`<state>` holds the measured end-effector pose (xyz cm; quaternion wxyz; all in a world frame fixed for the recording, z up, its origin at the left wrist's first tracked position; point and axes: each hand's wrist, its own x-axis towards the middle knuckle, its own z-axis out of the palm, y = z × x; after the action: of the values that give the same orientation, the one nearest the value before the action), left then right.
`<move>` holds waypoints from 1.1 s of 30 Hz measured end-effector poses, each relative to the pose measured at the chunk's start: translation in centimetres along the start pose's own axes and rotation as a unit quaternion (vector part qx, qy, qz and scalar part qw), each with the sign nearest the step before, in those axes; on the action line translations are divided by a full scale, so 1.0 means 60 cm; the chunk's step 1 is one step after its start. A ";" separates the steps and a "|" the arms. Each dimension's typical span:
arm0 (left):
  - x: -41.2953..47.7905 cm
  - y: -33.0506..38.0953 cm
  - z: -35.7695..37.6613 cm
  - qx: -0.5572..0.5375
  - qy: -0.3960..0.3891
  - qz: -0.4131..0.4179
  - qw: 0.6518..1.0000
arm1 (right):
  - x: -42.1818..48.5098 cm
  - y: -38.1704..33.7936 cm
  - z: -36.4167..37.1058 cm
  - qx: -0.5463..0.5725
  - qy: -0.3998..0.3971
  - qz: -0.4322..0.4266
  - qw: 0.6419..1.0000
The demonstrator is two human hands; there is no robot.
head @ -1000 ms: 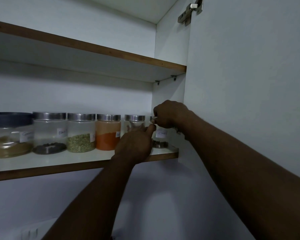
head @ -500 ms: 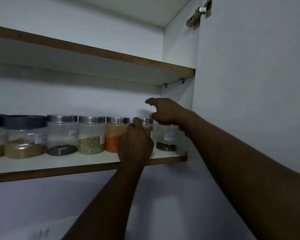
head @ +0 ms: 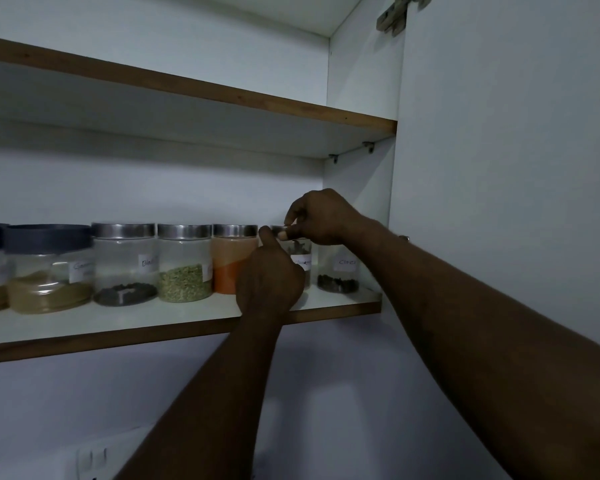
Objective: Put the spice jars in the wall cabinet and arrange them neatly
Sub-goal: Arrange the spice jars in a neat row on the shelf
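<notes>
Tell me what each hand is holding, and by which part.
The right hand pinches the second jar from the right by the rim of its lid. The left hand covers that jar's body; whether it grips is hidden.

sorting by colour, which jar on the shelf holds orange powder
The steel-lidded jar third from the right end of the row, partly behind the left hand; the others hold brown, black, green or dark contents.

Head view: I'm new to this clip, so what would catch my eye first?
Both hands meet on one jar, second from the right on the lower shelf: the right hand pinches its lid, the left hand grips its body. Just left of it, the orange powder jar is the brightest colour in the row.
</notes>
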<state>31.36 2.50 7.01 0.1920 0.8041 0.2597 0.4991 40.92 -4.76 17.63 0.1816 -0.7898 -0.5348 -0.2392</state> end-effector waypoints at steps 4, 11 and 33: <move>0.004 -0.007 0.000 -0.025 -0.021 0.001 0.999 | -0.002 0.000 0.012 -0.019 0.034 -0.002 0.999; 0.014 -0.017 -0.001 -0.021 -0.077 0.027 0.996 | -0.010 -0.011 0.009 -0.091 0.032 0.011 0.995; -0.018 -0.058 -0.111 0.008 0.059 -0.048 0.997 | 0.007 -0.060 -0.028 0.017 0.018 -0.001 1.000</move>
<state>24.15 4.92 7.11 0.1937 0.7617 0.3127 0.5334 37.38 -4.06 19.35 0.2044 -0.7817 -0.5361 -0.2445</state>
